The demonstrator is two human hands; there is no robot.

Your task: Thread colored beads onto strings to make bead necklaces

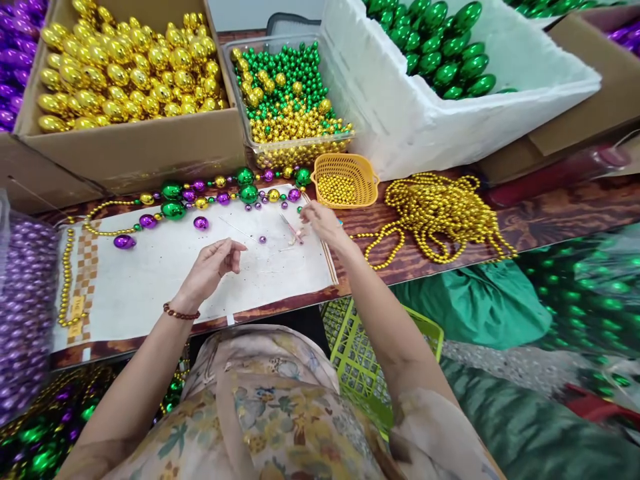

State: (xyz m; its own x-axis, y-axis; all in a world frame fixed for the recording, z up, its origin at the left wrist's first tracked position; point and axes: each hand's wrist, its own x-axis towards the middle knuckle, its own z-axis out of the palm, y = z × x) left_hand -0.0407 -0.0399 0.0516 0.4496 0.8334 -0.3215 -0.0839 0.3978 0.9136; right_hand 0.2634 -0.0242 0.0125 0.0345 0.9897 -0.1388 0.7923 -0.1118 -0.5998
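My left hand (213,267) hovers over a white cloth (165,273), its fingers pinched on a thin, nearly invisible thread. My right hand (320,220) rests at the cloth's right edge, fingers closed near a thin pink needle-like tool (291,229); what it grips is too small to name. A small purple bead (262,239) lies between the hands. A partly strung necklace (210,197) of green, purple and gold beads curves across the cloth's top.
Behind stand a cardboard box of gold beads (125,60), a clear tub of green and gold beads (287,100), a small yellow basket (345,180) and a white foam box of green beads (440,47). Gold bead strands (440,213) pile at right. Purple beads (25,300) sit left.
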